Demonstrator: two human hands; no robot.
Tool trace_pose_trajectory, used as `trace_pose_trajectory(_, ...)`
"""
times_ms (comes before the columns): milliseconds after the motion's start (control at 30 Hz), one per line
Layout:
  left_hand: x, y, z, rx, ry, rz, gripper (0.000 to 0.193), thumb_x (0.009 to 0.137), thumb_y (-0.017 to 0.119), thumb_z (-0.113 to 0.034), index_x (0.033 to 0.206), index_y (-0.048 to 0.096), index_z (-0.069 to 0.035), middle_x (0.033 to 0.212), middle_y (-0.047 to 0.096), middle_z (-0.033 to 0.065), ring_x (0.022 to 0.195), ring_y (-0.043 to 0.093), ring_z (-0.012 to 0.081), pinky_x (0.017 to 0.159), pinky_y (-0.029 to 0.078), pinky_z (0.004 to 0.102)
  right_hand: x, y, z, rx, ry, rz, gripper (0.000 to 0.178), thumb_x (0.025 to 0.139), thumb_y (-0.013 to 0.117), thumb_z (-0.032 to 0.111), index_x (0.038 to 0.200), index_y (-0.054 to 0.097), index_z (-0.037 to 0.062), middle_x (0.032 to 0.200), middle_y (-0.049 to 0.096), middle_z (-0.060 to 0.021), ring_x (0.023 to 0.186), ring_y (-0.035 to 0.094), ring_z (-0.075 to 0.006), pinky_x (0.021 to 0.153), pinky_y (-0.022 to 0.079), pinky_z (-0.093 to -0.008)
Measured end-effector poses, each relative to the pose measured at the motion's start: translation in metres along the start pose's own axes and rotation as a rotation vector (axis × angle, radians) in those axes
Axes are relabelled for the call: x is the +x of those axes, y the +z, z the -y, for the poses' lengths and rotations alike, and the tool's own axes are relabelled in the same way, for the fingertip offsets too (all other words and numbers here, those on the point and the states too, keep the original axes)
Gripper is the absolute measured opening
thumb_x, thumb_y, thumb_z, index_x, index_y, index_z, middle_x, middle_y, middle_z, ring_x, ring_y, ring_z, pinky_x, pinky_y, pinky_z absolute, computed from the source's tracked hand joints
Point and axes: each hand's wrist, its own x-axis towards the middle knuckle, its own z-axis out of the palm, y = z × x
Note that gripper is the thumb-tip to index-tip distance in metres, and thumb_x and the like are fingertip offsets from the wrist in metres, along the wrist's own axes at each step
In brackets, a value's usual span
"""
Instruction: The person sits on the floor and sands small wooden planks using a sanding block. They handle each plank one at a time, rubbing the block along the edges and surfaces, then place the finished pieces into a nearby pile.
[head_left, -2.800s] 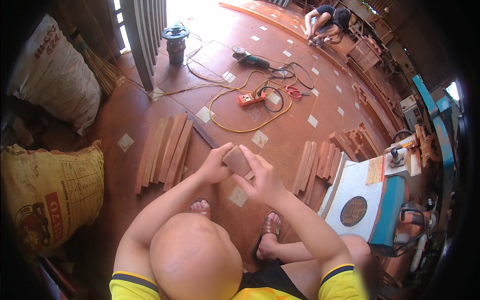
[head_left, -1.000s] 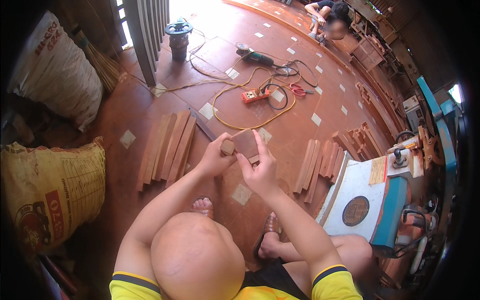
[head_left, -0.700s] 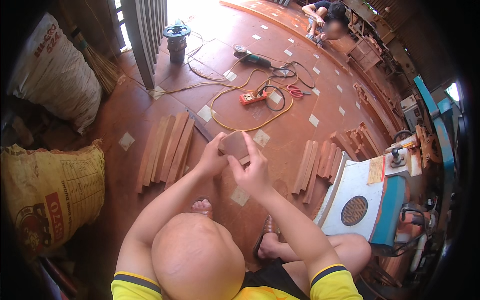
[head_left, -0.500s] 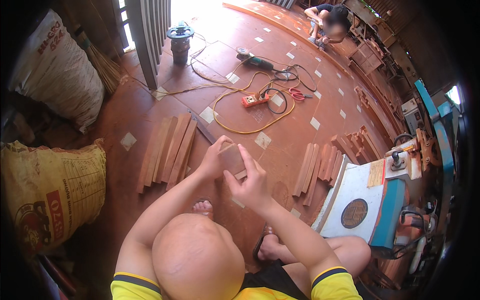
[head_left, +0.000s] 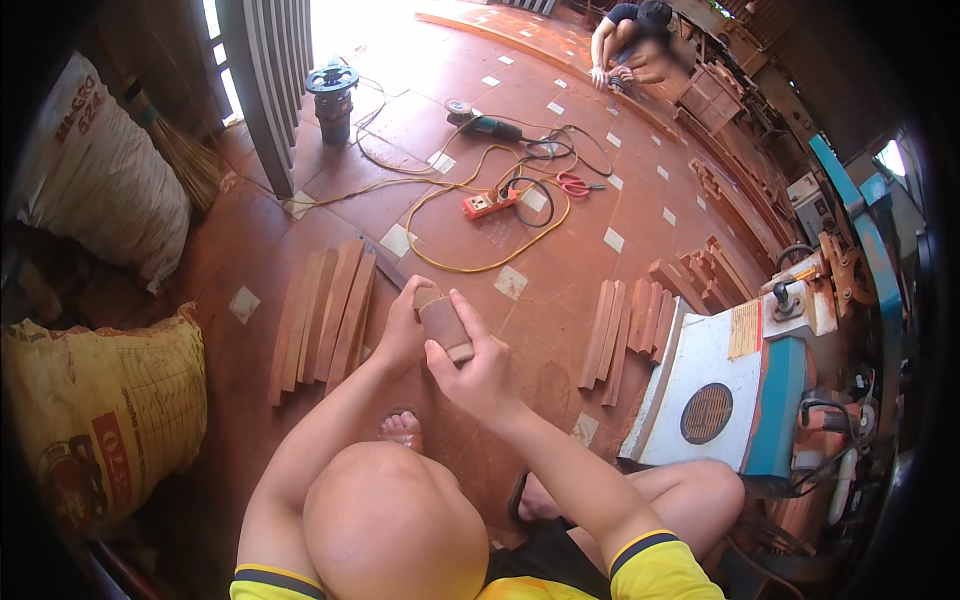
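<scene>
In front of me, both my hands meet on small brown block-like pieces. My right hand point(head_left: 475, 365) pinches a flat brown block point(head_left: 445, 328) with a paler edge, thumb on the near side and fingers along the right. My left hand point(head_left: 403, 322) is closed around a tan piece point(head_left: 428, 297) at the block's far left end; much of it is hidden by the fingers and the block. The two pieces touch or overlap; whether they are joined I cannot tell.
Wooden strips point(head_left: 325, 320) lie left and more wooden strips point(head_left: 610, 335) right. Ahead are a power strip point(head_left: 490, 203), yellow cord, angle grinder point(head_left: 485, 125), red-handled scissors point(head_left: 575, 184) and a router-like tool point(head_left: 332, 100). Sacks point(head_left: 110, 410) stand left, a white-and-teal machine point(head_left: 705, 400) right. Another person point(head_left: 640, 45) crouches far off.
My hands have shifted slightly left, and the block has turned, showing the tan piece beyond it. The view has tilted a little. The other person has straightened somewhat, one arm reaching down.
</scene>
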Motion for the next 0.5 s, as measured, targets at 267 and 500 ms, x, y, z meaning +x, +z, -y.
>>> trace_pose_trajectory(267,-0.005,0.007,0.005,-0.106,0.046,0.087,0.046,0.086,0.087,-0.004,0.12,0.057,-0.01,0.108,0.072,0.004,0.098,0.066,0.0098,0.085,0.057,0.0311,0.007,0.0,-0.006,0.037,0.124,-0.079,0.081,0.093,0.077,0.021,0.161,0.042,-0.0037,0.113,0.074,-0.0331,0.102,0.078,-0.0456,0.086,0.063,-0.0485)
trace_pose_trajectory(500,-0.005,0.01,0.001,0.058,0.016,0.114,0.045,0.088,0.083,-0.003,0.124,0.055,-0.008,0.109,0.073,0.0053,0.1,0.067,0.0107,0.084,0.058,0.0308,0.016,0.002,-0.024,0.021,0.072,-0.123,0.084,0.091,0.078,0.022,0.162,0.042,-0.0012,0.107,0.074,-0.033,0.097,0.077,-0.0472,0.085,0.062,-0.0499)
